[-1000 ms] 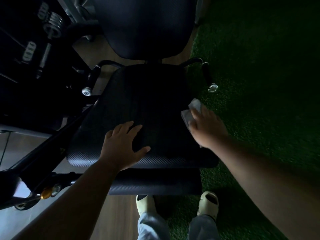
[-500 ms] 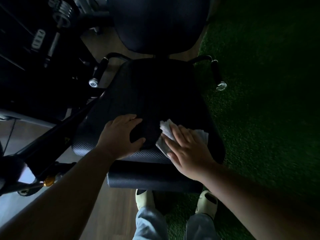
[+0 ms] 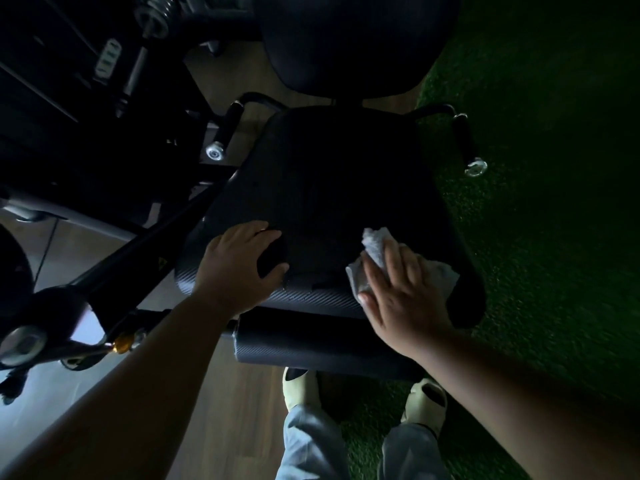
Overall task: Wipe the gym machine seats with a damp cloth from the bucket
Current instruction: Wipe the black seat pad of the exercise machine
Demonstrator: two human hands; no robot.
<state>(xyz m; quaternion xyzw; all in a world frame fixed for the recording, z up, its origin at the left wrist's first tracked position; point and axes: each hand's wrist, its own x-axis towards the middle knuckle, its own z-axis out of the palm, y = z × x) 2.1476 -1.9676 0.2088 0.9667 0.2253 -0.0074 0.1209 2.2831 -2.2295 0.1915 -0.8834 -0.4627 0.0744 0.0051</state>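
**Seat held steady while the cloth works its front right corner**

The green turf floor [image 3: 540, 209] fills the right side of the frame and a wooden floor [image 3: 214, 403] the lower left; the machine straddles the line between them. Its black seat [image 3: 332, 188] lies in the centre, with the backrest [image 3: 349, 43] above it at the top of the frame and a padded roller [image 3: 311, 351] just below the seat's front edge. Dark frame bars and weight parts crowd the upper left, too dim to make out well. Two side handles flank the seat: the left handle [image 3: 225, 131] and the right handle [image 3: 465, 140], each ending in a shiny cap.

The left hand [image 3: 239, 268] rests on the seat's front left corner, fingers spread and relaxed, grasping nothing; it looks placed there as a brace, so the person can lean in over the pad. The right hand [image 3: 401, 292] lies flat on the white cloth [image 3: 377, 247] at the front right of the seat, fingers straight and pressing it down rather than clutching it, which keeps a broad patch of fabric against the upholstery. Cloth shows past the fingers on both sides. Pale shoes [image 3: 424, 398] stand at the bottom centre, close under the roller. No bucket is in view
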